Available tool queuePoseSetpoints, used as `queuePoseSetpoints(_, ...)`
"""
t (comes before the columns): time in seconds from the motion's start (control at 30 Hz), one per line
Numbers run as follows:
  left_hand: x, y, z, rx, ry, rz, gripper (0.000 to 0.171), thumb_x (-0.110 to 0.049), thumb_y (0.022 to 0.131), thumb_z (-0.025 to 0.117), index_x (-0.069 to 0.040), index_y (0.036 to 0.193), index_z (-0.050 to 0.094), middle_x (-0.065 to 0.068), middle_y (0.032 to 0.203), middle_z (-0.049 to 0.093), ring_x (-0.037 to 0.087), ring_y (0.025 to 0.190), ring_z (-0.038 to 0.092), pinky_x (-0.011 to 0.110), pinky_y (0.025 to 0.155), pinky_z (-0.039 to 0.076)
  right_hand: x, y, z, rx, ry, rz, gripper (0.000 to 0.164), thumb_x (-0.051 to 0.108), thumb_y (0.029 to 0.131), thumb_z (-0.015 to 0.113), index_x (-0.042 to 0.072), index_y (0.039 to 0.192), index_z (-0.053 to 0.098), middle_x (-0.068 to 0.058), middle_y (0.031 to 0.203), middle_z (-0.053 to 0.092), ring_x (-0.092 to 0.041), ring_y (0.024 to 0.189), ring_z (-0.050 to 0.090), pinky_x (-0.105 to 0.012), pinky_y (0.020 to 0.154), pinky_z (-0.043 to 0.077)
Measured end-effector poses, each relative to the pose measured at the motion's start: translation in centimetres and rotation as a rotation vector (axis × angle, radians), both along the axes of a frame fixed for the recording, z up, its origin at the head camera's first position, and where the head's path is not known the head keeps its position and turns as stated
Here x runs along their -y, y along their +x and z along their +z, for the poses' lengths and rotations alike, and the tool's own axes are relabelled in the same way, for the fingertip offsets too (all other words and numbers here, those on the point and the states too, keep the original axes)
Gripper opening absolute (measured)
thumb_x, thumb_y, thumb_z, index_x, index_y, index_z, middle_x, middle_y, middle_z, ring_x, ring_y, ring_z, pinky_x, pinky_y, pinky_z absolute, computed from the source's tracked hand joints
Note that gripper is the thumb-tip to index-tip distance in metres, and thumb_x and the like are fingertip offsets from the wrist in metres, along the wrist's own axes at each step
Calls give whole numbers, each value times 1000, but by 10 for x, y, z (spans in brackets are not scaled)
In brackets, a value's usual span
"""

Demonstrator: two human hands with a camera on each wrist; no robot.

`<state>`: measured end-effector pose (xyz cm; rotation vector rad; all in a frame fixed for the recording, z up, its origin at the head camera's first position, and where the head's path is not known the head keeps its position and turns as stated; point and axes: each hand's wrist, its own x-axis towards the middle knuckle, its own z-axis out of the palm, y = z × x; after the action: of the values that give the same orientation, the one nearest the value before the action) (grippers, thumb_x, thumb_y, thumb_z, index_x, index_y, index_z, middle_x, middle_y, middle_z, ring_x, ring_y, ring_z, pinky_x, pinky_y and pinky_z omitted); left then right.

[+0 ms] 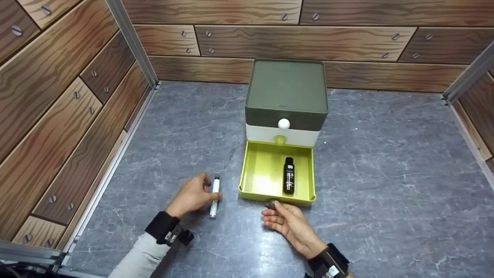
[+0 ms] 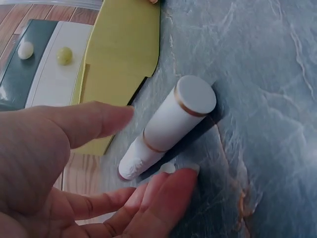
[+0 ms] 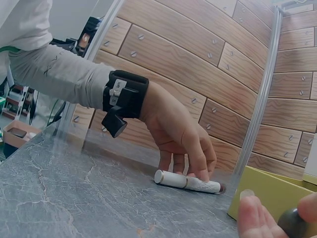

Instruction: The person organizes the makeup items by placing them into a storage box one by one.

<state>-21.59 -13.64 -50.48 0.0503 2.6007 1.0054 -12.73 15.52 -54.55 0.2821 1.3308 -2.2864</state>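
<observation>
A slim white tube with gold bands (image 2: 171, 119) and a dark reddish end lies on the tabletop, left of the drawer. Over it is my left hand (image 1: 195, 195), thumb on one side and fingers on the other, with a gap at the thumb in the left wrist view. My right hand (image 1: 291, 227) pinches the dark round knob (image 3: 292, 222) on the front of the yellow-green drawer (image 1: 262, 170). That drawer is pulled out, and a small black bottle (image 1: 288, 175) with white lettering lies inside it.
Above the drawer, the box (image 1: 285, 85) has a white tier with a green knob (image 1: 280, 140) and a dark green tier with a white knob (image 1: 283, 123). Wood-patterned panels (image 1: 305, 42) and metal posts (image 1: 133, 42) border the grey marbled table (image 1: 386, 185).
</observation>
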Motion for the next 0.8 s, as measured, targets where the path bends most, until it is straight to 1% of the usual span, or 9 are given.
queuePoseSetpoints(0.23,-1,1,-4,-63,-27,0,41,-30,72,86,-10,93,57,1,77,57,15,58,56,26,48,47,0,0,-1,-4,0,4,56,28,101,53,-12,137,36,-7,100,71,-15,89,70,-28,88,59)
queuePoseSetpoints(0.27,-2,1,-5,-78,-34,-2,40,-29,72,86,-9,91,57,0,77,57,15,59,56,26,48,47,0,0,-1,-4,0,5,56,28,101,53,-12,137,36,-7,100,71,-15,89,70,-28,88,59)
queuePoseSetpoints(0.43,-5,1,-7,-100,-63,6,30,-24,72,82,-9,85,59,1,76,59,15,61,56,25,49,46,-1,-1,0,-3,-6,3,54,27,102,51,-12,136,36,-7,100,72,-15,88,70,-27,87,59)
queuePoseSetpoints(0.57,-7,0,-6,-97,-87,19,25,-21,71,79,-9,82,60,2,74,60,16,61,57,24,49,46,0,-1,0,0,-10,-4,53,26,103,50,-12,136,37,-7,99,72,-15,87,70,-27,87,59)
queuePoseSetpoints(0.8,-7,2,-8,-84,-81,34,24,-20,71,79,-8,82,61,4,73,61,16,59,58,25,48,48,0,0,0,0,-3,2,54,27,102,51,-12,137,36,-6,100,71,-15,88,69,-27,87,59)
